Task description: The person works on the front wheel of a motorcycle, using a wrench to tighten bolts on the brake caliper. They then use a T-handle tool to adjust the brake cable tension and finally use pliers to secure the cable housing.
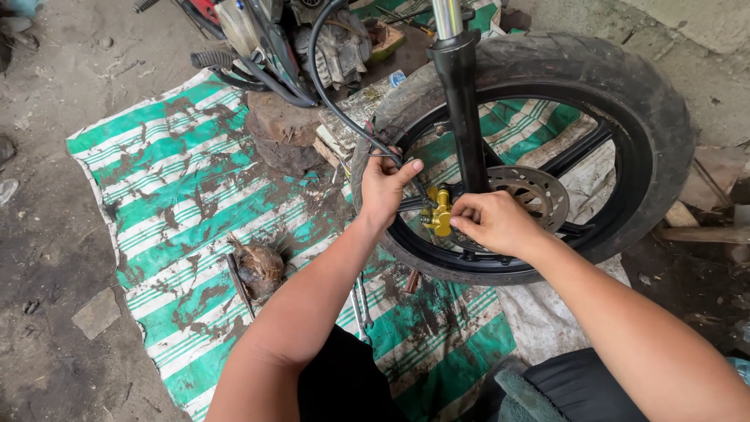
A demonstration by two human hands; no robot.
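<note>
We see both bare hands working at the hub of a motorcycle front wheel (625,101). The left hand (384,187) is curled around the black brake hose (328,101) where it meets the wheel, thumb raised, fingers closed over the hose end. Just to the right of that hand, touching the fingertips of the other, sits the gold brake caliper (439,211). The right hand (492,223) pinches the caliper from its far side, fingers bent and pressed against the gold body; whether they hold a bolt or small tool there is hidden from us.

Directly behind the right hand lies the drilled brake disc (539,191), and above both hands the black fork leg (462,109) rises, with its chrome tube at the top. The tyre wraps around both hands, its lower rim passing just under the wrists.

Below the left forearm, on the muddy green-and-white striped tarp (172,156), lie combination wrenches (361,301). Further left of that arm sit a dirty rag (259,267) and a thin rod (240,285) beside it. Above the left hand we see the engine block (340,47) and a footpeg (212,59).
</note>
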